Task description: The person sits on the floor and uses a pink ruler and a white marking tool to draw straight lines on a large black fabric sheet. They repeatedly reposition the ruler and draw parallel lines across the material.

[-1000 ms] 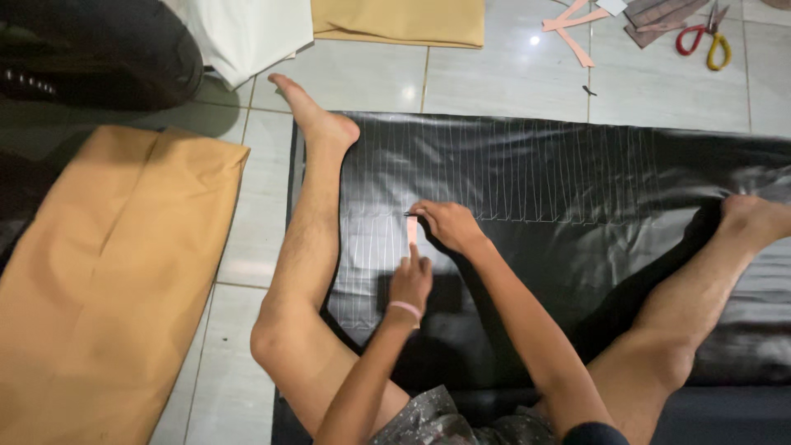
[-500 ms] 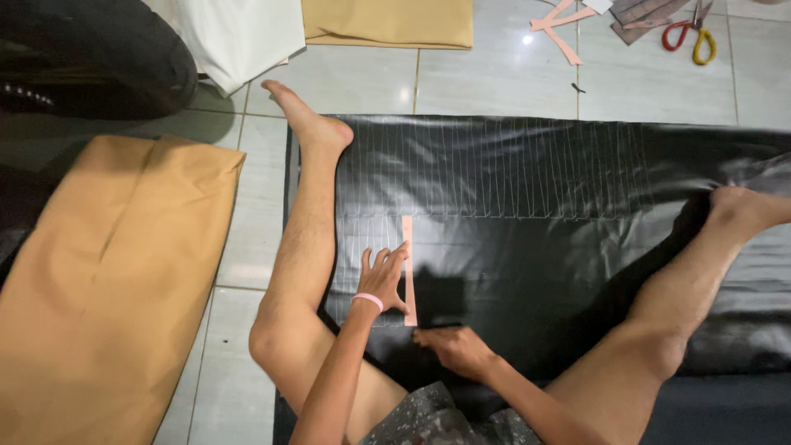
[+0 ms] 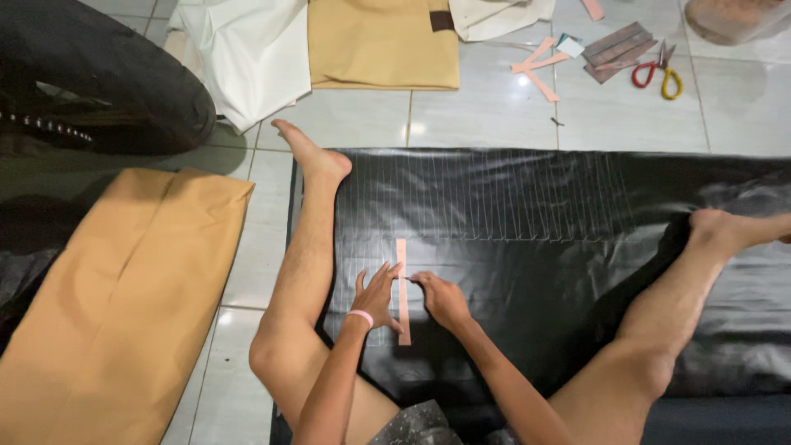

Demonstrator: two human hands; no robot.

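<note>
Black sheet (image 3: 527, 214): we are marking lines along the pink strip (image 3: 402, 288). Left hand (image 3: 376, 292), fingers spread, is pressing it; right hand (image 3: 442, 298) is pinching something small, and we cannot tell what. Next line needs a steady strip.

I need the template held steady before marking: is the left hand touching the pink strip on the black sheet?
Touching. The head view shows the left hand with its fingers lying against the left edge of the pink strip on the black sheet, no gap visible.

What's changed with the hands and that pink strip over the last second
The right hand drew back toward the body, then came up again to the pink strip. The left hand went from one fingertip on the strip to spread fingers pressing beside it. The strip sits slightly nearer the body. The black sheet, legs and tan fabric stayed put.
</note>
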